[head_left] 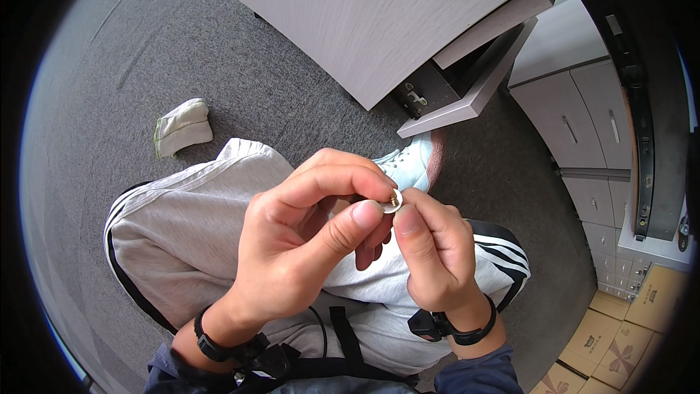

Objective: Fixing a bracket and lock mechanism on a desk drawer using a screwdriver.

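In front of my lap I hold a small white round piece with a brass-coloured screw-like part at its middle. My left hand pinches it from the left between thumb and forefinger, with the other fingers curled below. On its right side, the thumb and bent forefinger of my right hand close on it too. Fingertips cover part of the piece, so its full shape is hidden. Both wrists wear black straps with small dark devices.
Beyond my hands stands a pale wood-grain cabinet with a drawer-like part pulled out. An off-white knitted cloth lies on grey carpet. My light shoe is near the cabinet. Right are more drawers and cardboard boxes.
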Demonstrator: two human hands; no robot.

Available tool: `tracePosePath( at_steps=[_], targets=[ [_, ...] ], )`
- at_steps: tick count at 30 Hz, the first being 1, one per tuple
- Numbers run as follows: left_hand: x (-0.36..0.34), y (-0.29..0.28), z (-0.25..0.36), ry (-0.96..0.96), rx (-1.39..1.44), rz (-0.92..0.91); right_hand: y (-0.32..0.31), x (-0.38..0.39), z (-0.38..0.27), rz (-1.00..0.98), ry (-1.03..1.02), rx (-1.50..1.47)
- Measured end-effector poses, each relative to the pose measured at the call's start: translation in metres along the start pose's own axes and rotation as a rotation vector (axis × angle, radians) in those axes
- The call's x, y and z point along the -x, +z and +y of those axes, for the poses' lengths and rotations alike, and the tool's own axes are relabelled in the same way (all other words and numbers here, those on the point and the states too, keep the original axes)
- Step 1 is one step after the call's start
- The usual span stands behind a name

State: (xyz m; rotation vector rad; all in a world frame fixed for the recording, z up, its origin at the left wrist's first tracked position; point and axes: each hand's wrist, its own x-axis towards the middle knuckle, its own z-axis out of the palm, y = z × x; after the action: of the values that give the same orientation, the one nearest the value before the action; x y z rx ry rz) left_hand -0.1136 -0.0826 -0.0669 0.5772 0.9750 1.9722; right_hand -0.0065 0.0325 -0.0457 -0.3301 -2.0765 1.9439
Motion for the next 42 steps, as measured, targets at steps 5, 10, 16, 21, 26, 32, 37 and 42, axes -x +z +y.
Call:
tracePosePath(
  at_steps=[5, 10, 16, 21, 26, 32, 37, 42],
  targets=[
    [-0.001, -0.003, -0.002, 0.064, -0.053, -0.006, 0.006, 0.0, 0.013, 0.119, -0.085, 0.081],
    [-0.001, 0.0, -0.001, 0.008, -0.073, 0.052, 0.005, -0.002, 0.016, 0.181, -0.123, 0.129],
    [-0.001, -0.006, -0.007, 0.082, -0.062, 0.01, 0.005, -0.004, 0.015, 0.209, -0.164, 0.177],
    [-0.001, -0.005, -0.006, 0.052, -0.038, 0.009, 0.005, -0.003, 0.017, 0.216, -0.166, 0.18],
    [-0.001, -0.006, -0.007, 0.033, -0.025, 0.002, 0.004, -0.003, 0.018, 0.227, -0.162, 0.182],
    [-0.001, -0.005, -0.007, 0.007, -0.013, 0.008, 0.005, -0.005, 0.019, 0.267, -0.181, 0.177],
    [-0.002, -0.004, -0.007, -0.012, 0.003, 0.014, 0.002, -0.005, 0.019, 0.244, -0.205, 0.272],
    [-0.001, -0.006, -0.007, -0.026, -0.03, 0.012, 0.003, -0.006, 0.021, 0.285, -0.217, 0.271]
  ],
)
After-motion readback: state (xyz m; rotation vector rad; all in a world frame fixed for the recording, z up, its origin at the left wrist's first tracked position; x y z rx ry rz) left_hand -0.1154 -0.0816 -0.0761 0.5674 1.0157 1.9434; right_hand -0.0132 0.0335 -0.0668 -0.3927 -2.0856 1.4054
